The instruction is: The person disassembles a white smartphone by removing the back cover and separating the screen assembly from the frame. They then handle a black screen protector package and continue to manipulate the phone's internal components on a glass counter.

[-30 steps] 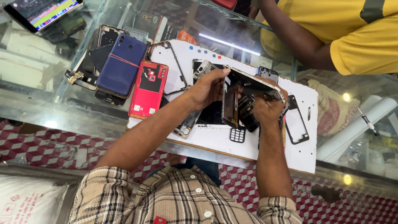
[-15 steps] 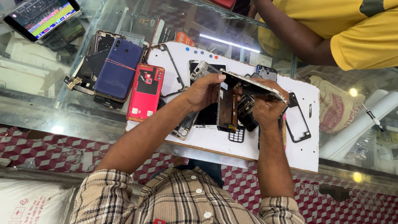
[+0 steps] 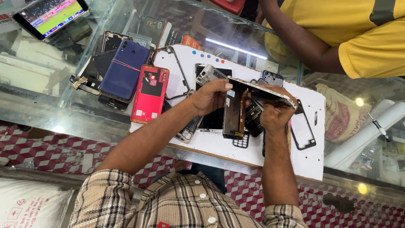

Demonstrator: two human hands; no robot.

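Over a white work board (image 3: pixel 219 145) on a glass counter, my left hand (image 3: pixel 210 96) pinches the top edge of an opened phone's dark display panel (image 3: pixel 233 114), which hangs down edge-on with an orange flex strip showing. My right hand (image 3: pixel 274 110) grips the phone's frame (image 3: pixel 261 91), held lifted and angled like an open book against the panel. Loose phone parts lie under both hands, partly hidden.
A red phone back (image 3: pixel 150 93) and a blue phone (image 3: pixel 123 70) on a stack lie at the left. An empty phone frame (image 3: pixel 302 129) lies right. A lit phone (image 3: pixel 51 16) sits far left. A person in yellow (image 3: pixel 337 38) leans opposite. A screwdriver (image 3: pixel 377 126) lies right.
The phone's frame has swung further up and away from the display panel, widening the gap between them. Both hands stay at the same spot.
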